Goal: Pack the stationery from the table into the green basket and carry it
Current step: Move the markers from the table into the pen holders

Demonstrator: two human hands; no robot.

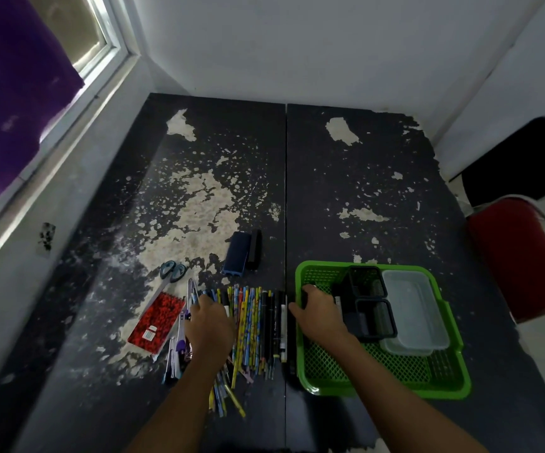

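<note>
A green mesh basket [441, 384] sits on the right half of the dark table. Inside it stand a black two-compartment pen holder [371, 302] and a clear plastic box [418, 308]. My right hand [318, 310] rests over the basket's left rim, fingers curled round the edge. A row of pencils and pens [258, 325] lies left of the basket. My left hand [210, 325] is down on the left end of that row, fingers curled over some pens; the grip itself is hidden. A red notebook [156, 322], scissors [173, 273] and a dark blue case [238, 253] lie nearby.
A black stapler-like item [255, 248] lies beside the blue case. More pens and tools [176, 358] lie by the notebook. A red chair [523, 256] stands right of the table. A window ledge [52, 165] runs along the left, white walls behind.
</note>
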